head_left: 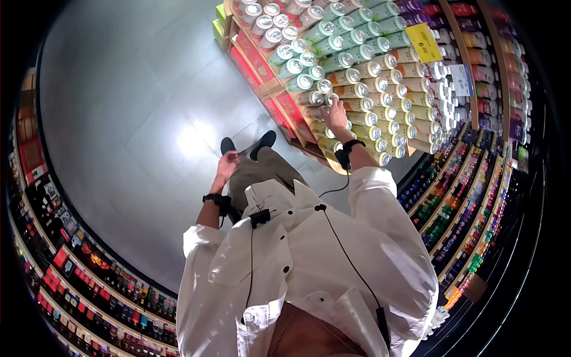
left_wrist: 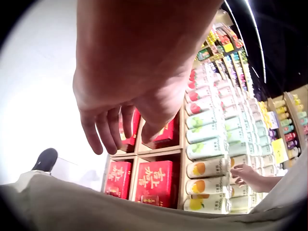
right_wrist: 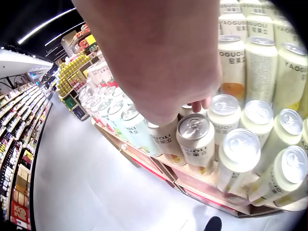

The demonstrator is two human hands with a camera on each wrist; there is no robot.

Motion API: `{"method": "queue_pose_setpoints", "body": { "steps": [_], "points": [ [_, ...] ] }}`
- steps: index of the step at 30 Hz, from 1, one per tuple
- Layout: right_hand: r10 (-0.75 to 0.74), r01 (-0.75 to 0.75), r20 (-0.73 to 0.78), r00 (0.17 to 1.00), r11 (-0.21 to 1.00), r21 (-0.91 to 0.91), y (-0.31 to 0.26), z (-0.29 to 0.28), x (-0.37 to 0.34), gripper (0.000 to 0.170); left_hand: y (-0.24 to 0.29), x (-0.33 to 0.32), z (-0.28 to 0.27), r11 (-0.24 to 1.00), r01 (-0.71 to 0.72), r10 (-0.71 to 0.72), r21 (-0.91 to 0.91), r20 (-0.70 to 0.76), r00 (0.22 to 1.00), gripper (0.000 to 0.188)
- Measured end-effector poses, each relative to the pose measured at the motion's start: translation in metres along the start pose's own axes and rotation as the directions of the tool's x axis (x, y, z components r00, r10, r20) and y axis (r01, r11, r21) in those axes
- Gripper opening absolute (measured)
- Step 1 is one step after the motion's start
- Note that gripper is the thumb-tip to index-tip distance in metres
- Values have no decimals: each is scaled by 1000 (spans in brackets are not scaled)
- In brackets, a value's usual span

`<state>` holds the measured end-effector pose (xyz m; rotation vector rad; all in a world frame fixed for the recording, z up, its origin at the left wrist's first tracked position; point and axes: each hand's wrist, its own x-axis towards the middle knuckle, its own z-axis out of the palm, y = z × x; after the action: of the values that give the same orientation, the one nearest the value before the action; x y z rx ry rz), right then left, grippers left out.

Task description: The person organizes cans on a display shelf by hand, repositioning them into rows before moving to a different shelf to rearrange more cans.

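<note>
My right hand (head_left: 336,116) is over the front rows of upright drink cans (head_left: 352,90), its fingers at a can top. The right wrist view shows the fingertips (right_wrist: 199,104) by a partly hidden can, just behind a cream can (right_wrist: 195,132) with an orange fruit print; whether they grip it is unclear. Seen from the left wrist, the right hand (left_wrist: 250,178) is among the pale cans. My left hand (head_left: 226,166) hangs over the floor beside my leg, empty, its fingers (left_wrist: 113,130) loosely bent in front of the red boxes (left_wrist: 155,180).
Wooden compartments with red boxes (head_left: 247,56) form the stand's side below the cans. A yellow price sign (head_left: 424,43) stands behind them. Stocked shelves (head_left: 95,268) curve along the left, more (head_left: 458,202) on the right. Grey floor (head_left: 137,107) lies ahead and left.
</note>
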<state>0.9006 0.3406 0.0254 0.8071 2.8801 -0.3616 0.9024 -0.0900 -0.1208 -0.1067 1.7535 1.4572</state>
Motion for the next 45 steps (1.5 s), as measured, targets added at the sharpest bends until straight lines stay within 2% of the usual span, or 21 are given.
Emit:
{"method": "queue_pose_setpoints", "body": {
  "steps": [1,2,4,9,11,17,19,20,24,27,28,31,32,35,36,38,39,41,42,44,45],
  "points": [
    [-31,33,-64,997,999,30,12,3,-8,58,16,11,13,1000,1,-1,15,29,1000,33],
    [-3,3,-69,998,1000,3,23,7,-16,57,15,33,25,990,-102,95,102,68,993,34],
    [30,-29,-51,998,999,17,33,-1,-36,58,93,32,50,952,-182,151,245,140,979,35],
    [99,-94,92,991,994,-59,59,2,-67,58,151,76,129,931,-308,240,195,308,921,39],
    [131,-127,143,981,991,-43,53,1,-74,57,162,89,159,934,-276,179,228,370,912,42],
    [182,-183,204,962,983,-14,50,1,-76,55,157,99,217,885,-275,92,375,439,894,57],
    [193,-185,232,953,981,-57,50,0,-73,55,129,107,236,860,-300,101,412,439,893,55],
    [178,-167,236,955,984,-66,46,-6,-72,54,111,113,245,899,-239,58,367,441,896,54],
    [64,-46,244,968,996,-77,53,-5,-66,48,128,87,245,907,-224,2,355,530,848,51],
    [1,29,282,959,994,-104,60,-8,-62,48,126,80,258,858,-266,5,439,511,860,50],
    [-77,103,246,966,990,-96,68,-1,-62,47,131,78,258,883,-283,14,373,584,812,50],
    [-125,153,244,962,983,-102,73,4,-61,47,127,79,274,873,-368,76,321,654,752,48],
    [-143,168,230,963,982,-91,73,3,-61,48,96,96,290,864,-390,97,319,654,750,52],
    [-186,194,138,973,980,-46,81,9,-60,41,119,85,288,856,-444,189,266,638,746,60],
    [-182,189,137,974,981,-44,80,5,-62,41,132,78,285,855,-444,185,269,641,744,60],
    [-74,70,71,995,996,60,78,-8,-73,46,156,64,280,788,-544,309,288,580,754,68],
    [-68,63,68,995,996,61,81,-11,-79,46,168,61,279,786,-547,307,288,586,750,68],
    [22,-31,89,996,994,105,90,-14,-92,54,185,59,281,768,-513,183,384,636,750,69],
    [79,-96,156,985,990,106,95,-14,-99,56,189,59,283,767,-517,182,381,643,744,69],
    [80,-88,144,986,995,51,104,-10,-114,57,194,57,284,647,-573,204,504,609,766,67],
    [71,-72,135,988,997,-3,107,-8,-120,58,192,58,286,645,-577,201,501,618,760,67]
  ]
}}
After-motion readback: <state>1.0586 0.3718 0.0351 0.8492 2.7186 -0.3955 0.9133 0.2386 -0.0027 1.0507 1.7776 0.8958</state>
